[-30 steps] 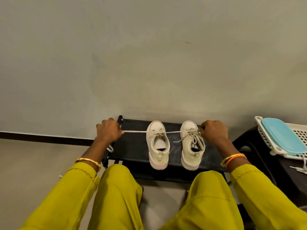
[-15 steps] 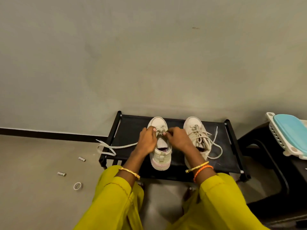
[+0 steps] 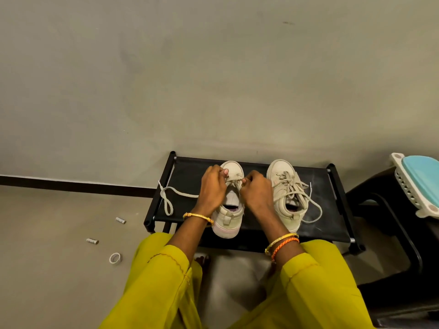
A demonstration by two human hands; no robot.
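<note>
Fingers [image 3: 221, 171] of the left hand [image 3: 212, 187] and right hand [image 3: 257, 189] curl, pinching the lace [image 3: 234, 181] near the toe, probably to draw it snug. On the rack [image 3: 320, 224], the worked shoe [image 3: 229, 210] stands mid-surface within reach, the second shoe [image 3: 283, 186] toward the right edge. The lace's loose end trails to the left edge.

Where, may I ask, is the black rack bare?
On the rack, the front right corner, between right shoe and rail, is barest. A loose lace crosses the left end. The left hand, right hand and left shoe crowd the middle.
</note>
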